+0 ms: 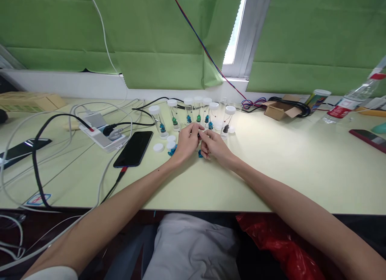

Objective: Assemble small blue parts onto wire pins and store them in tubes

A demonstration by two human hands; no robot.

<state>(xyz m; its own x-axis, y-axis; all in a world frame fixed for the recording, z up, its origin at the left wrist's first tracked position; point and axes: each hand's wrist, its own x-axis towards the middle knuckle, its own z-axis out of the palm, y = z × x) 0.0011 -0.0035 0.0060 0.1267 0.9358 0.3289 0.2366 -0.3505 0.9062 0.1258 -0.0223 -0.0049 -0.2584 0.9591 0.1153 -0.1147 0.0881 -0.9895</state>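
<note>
My left hand (pixel 189 141) and my right hand (pixel 214 145) meet fingertip to fingertip above the table. Both are closed in a pinch; a small dark bit shows between them, too covered to name. Just below my right fingers is a small blue piece (pixel 200 153). More blue pieces (pixel 171 151) lie beside my left hand, near loose white caps (pixel 158 147). Behind the hands several clear vials with white caps stand upright, among them a left one (pixel 159 122) with a blue piece inside, one with a green piece (pixel 173 116), and one with a black piece (pixel 227 122).
A black phone (pixel 133 149) with a cable plugged in lies left of my hands. Farther left are a white power strip (pixel 104 137) and tangled cables. To the right stand an open cardboard box (pixel 279 110), a printed tube (pixel 317 100) and a plastic bottle (pixel 343 107).
</note>
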